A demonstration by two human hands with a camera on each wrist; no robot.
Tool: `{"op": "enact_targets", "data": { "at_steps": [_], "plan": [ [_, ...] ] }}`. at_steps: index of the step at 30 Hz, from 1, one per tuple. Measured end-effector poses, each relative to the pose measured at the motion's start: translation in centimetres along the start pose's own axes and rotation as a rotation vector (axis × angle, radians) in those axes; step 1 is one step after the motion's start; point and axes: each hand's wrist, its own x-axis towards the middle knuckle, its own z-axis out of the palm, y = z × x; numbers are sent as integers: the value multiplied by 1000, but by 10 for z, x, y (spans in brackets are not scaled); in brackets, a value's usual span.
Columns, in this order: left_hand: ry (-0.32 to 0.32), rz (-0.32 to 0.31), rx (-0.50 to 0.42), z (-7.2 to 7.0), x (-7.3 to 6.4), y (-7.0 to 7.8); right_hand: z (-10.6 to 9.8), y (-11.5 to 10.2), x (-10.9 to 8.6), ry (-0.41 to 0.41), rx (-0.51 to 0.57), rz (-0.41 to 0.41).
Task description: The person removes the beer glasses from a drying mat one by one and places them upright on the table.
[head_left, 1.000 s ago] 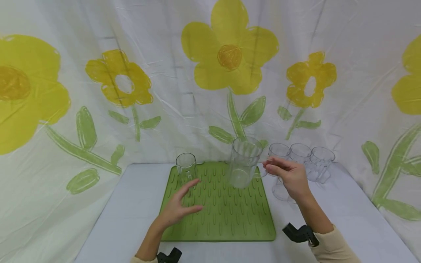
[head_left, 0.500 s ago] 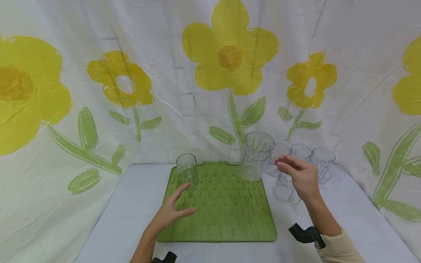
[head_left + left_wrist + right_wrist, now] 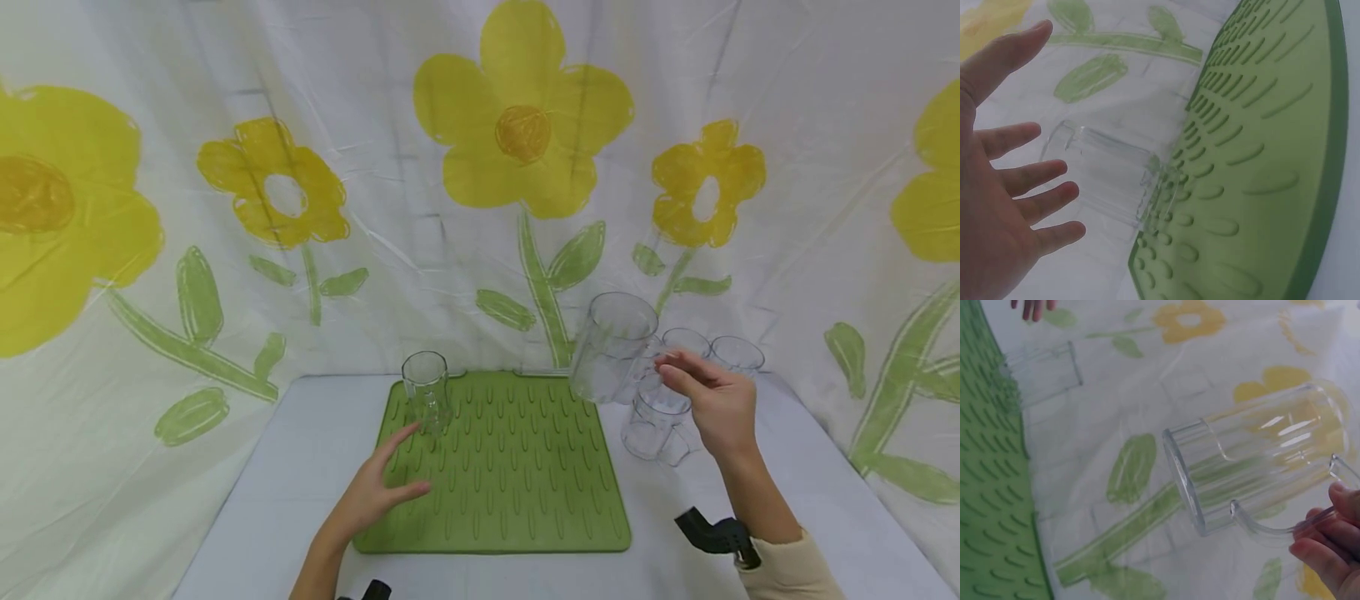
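Note:
My right hand grips a large clear mug by its handle. Upright, the mug overlaps the back right corner of the green ridged mat in the head view. The handle between thumb and fingers shows in the right wrist view, where the mug's body points away from the hand. A smaller clear glass stands at the mat's back left. Close in front of it is my left hand, thumb and fingers spread, with nothing in its grasp; the left wrist view shows straight, separated fingers.
Several clear mugs stand close together on the white table right of the mat, a front one and others behind, like the rightmost mug, partly hidden by my right hand. A flower-printed curtain hangs along the table's back edge.
My right hand has carried the large mug rightward and slightly up, from over the mat to near the standing mugs. My left hand has drawn back slightly to the left and down.

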Motion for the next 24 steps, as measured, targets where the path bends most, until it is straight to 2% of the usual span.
{"op": "enact_targets", "data": {
  "at_steps": [6, 13, 19, 24],
  "plan": [
    [2, -9, 8, 0, -2, -9, -6, -2, 1, 54, -26, -18],
    [-1, -39, 33, -2, -7, -14, -15, -3, 3, 149, -59, 21],
    [-1, -53, 71, -4, -11, -21, -23, -4, 5, 202, -23, 39],
    [4, -67, 75, -5, -15, -25, -30, -4, 6, 234, 5, 11]
  ]
}}
